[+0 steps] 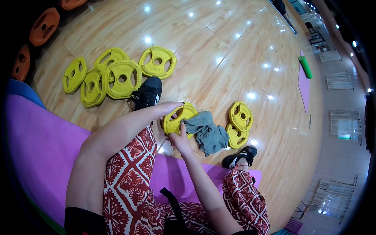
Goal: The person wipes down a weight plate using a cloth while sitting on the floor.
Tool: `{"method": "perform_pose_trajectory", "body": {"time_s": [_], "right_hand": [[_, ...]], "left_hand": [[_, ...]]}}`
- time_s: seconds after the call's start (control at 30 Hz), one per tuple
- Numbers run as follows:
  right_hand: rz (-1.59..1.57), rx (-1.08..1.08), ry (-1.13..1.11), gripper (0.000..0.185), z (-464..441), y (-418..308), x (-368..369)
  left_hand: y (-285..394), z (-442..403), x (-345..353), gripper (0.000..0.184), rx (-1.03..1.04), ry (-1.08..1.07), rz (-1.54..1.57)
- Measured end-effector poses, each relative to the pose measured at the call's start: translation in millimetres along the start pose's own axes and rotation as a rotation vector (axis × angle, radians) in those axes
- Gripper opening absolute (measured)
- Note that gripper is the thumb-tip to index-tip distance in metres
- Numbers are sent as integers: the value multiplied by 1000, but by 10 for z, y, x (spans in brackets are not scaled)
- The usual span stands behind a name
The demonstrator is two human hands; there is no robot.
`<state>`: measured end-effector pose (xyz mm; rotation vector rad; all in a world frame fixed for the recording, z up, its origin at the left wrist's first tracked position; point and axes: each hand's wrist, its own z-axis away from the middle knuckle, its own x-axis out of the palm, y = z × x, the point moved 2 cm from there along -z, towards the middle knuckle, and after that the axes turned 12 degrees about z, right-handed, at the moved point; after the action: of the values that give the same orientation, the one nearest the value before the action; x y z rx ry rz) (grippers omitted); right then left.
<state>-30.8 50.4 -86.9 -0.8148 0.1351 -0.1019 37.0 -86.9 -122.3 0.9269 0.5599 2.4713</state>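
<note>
A yellow weight plate (188, 111) is held tilted above the floor, between my legs. My left hand (171, 109) is closed on its upper left rim, by a grip opening. From below, my right hand (180, 141) grips the lower edge, its thumb on the plate's face near the hub. A grey-green cloth (212, 137) meets the plate beside that thumb and drapes down to the right; whether the thumb pins it, I cannot tell. Two more yellow plates (241, 116) overlap to the right. Several yellow plates (122, 79) lie at the upper left, beyond my shoe (148, 94).
I sit on a purple mat (47, 125) over a wood floor (219, 66). Orange plates (44, 27) stand along the left edge. At the far right, a green foam roller (305, 67) lies by a pink mat (303, 92). Another person's leg (288, 19) shows at the top.
</note>
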Motion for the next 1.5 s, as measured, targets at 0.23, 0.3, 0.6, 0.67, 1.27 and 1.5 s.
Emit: {"method": "perform_pose_trajectory", "body": {"time_s": [0.23, 0.3, 0.6, 0.67, 1.27, 1.5], "right_hand": [[1271, -184, 203, 61, 163, -66, -328], [1370, -225, 156, 58, 145, -184, -417], [2078, -848, 31, 37, -66, -543, -681], [2106, -1009, 61, 36, -146, -602, -716], [1529, -297, 102, 51, 106, -314, -433], [1119, -230, 52, 53, 93, -249, -526]], "left_hand": [[44, 75, 30, 50, -8, 56, -68], [53, 77, 21, 50, -5, 61, -74], [111, 183, 91, 47, -8, 65, -62], [108, 161, 78, 48, -10, 76, -61], [76, 109, 44, 49, 35, 65, -95], [102, 159, 81, 48, -12, 86, -86]]}}
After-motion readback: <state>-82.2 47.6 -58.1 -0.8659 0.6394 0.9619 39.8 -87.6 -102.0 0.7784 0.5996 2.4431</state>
